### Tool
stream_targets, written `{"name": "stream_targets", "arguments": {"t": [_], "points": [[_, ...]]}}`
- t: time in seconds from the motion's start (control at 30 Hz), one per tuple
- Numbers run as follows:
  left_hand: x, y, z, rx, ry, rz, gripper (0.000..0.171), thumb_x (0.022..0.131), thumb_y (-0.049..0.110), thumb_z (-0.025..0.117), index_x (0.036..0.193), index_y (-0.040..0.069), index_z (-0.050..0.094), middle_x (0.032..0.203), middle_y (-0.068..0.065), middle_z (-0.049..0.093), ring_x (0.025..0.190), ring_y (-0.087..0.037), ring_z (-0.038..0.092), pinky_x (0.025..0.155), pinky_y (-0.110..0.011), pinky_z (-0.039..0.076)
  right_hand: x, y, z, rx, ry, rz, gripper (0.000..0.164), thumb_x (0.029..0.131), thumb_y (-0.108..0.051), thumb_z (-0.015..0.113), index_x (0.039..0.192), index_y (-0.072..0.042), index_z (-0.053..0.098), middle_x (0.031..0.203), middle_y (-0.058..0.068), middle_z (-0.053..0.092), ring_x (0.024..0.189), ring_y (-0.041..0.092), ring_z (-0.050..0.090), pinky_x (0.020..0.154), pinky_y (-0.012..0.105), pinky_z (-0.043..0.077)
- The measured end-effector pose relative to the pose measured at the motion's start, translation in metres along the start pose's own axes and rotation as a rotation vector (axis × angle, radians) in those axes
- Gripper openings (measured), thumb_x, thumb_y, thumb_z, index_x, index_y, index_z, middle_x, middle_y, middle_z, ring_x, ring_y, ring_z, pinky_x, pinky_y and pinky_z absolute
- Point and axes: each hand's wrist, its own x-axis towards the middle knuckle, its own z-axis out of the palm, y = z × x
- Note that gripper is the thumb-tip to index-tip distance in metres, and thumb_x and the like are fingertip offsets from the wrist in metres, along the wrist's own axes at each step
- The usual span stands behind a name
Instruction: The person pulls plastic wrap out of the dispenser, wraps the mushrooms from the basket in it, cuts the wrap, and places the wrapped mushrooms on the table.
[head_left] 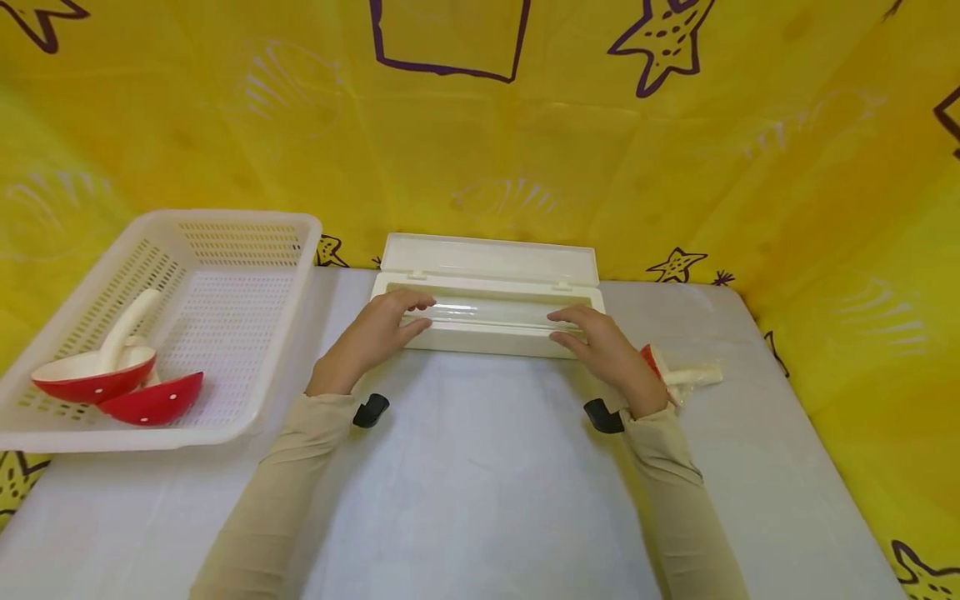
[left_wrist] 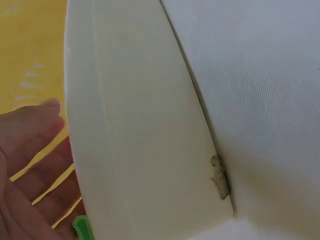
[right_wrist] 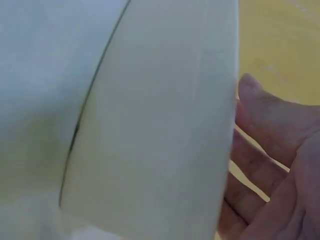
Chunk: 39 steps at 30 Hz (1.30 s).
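Note:
A long cream plastic box (head_left: 491,342) stands at the back of the table, its hinged lid (head_left: 491,260) tipped up and back. Inside lies a shiny, clear roll (head_left: 487,311) that looks like cling film. My left hand (head_left: 380,329) is over the left end of the box, thumb and fingers apart. Over the right end, my right hand (head_left: 596,340) is held much the same way. Both wrist views show the box's front wall (left_wrist: 145,120) with relaxed fingers beyond it. A small green piece (left_wrist: 82,227) shows by the left fingers; whether any fingertip touches the roll is unclear.
At the left, a white slotted basket (head_left: 288,333) holds red ladles (head_left: 153,400) with white dots and pale handles. Beside my right forearm lies a red and cream utensil (head_left: 693,375), seemingly in clear wrapping. A yellow patterned cloth (head_left: 480,150) hangs right behind the box.

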Motion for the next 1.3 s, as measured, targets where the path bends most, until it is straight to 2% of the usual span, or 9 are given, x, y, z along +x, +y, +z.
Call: {"name": "stream_targets", "arguments": {"t": [0.1,0.27,0.67,0.87,1.1,1.3], "points": [[0.001,-0.002,0.000,0.016,-0.056,-0.034,0.032,0.095,0.010,0.065,0.124,-0.004,0.065,0.122,-0.020,0.068,0.113,-0.036,0.062,0.100,-0.049,0.049,0.001,0.002,0.005,0.001,-0.012,-0.006,0.029,0.094,-0.005,0.065,0.120,0.007,0.065,0.119,0.023,0.067,0.115,0.039,0.060,0.103,0.053,0.046],[0.001,-0.002,-0.002,0.033,-0.079,-0.081,0.026,0.097,0.013,0.063,0.118,-0.002,0.068,0.116,-0.019,0.070,0.111,-0.036,0.064,0.098,-0.049,0.050,0.003,0.007,0.011,0.010,0.019,-0.033,0.025,0.094,-0.005,0.065,0.116,0.007,0.068,0.114,0.022,0.070,0.110,0.038,0.062,0.100,0.052,0.048],[0.003,-0.001,0.001,0.062,-0.058,-0.068,0.019,0.095,0.011,0.065,0.107,-0.002,0.073,0.107,-0.018,0.073,0.103,-0.033,0.066,0.094,-0.047,0.051,0.010,0.017,0.013,0.039,0.111,-0.059,0.017,0.090,-0.003,0.069,0.104,0.004,0.073,0.104,0.020,0.073,0.104,0.036,0.064,0.096,0.051,0.049],[0.003,0.001,-0.002,0.047,-0.039,-0.062,0.017,0.095,0.011,0.065,0.102,-0.001,0.075,0.099,-0.015,0.074,0.088,-0.027,0.064,0.082,-0.041,0.052,0.014,0.016,0.014,0.027,0.148,-0.040,0.014,0.092,-0.006,0.067,0.101,0.004,0.073,0.100,0.019,0.072,0.098,0.034,0.064,0.090,0.049,0.051],[0.010,-0.001,-0.001,0.069,-0.038,-0.050,0.017,0.096,0.012,0.063,0.099,-0.001,0.074,0.093,-0.014,0.072,0.081,-0.024,0.058,0.078,-0.037,0.048,0.016,0.014,0.014,0.008,0.127,0.013,0.018,0.096,-0.009,0.063,0.105,0.004,0.071,0.104,0.020,0.071,0.096,0.033,0.064,0.088,0.048,0.053],[0.015,-0.003,0.000,0.076,-0.034,-0.020,0.017,0.098,0.010,0.060,0.100,-0.003,0.070,0.092,-0.014,0.070,0.083,-0.026,0.058,0.082,-0.041,0.050,0.017,0.012,0.009,0.041,0.055,0.056,0.024,0.096,-0.013,0.065,0.112,0.003,0.070,0.112,0.020,0.069,0.104,0.034,0.064,0.092,0.049,0.054]]}}
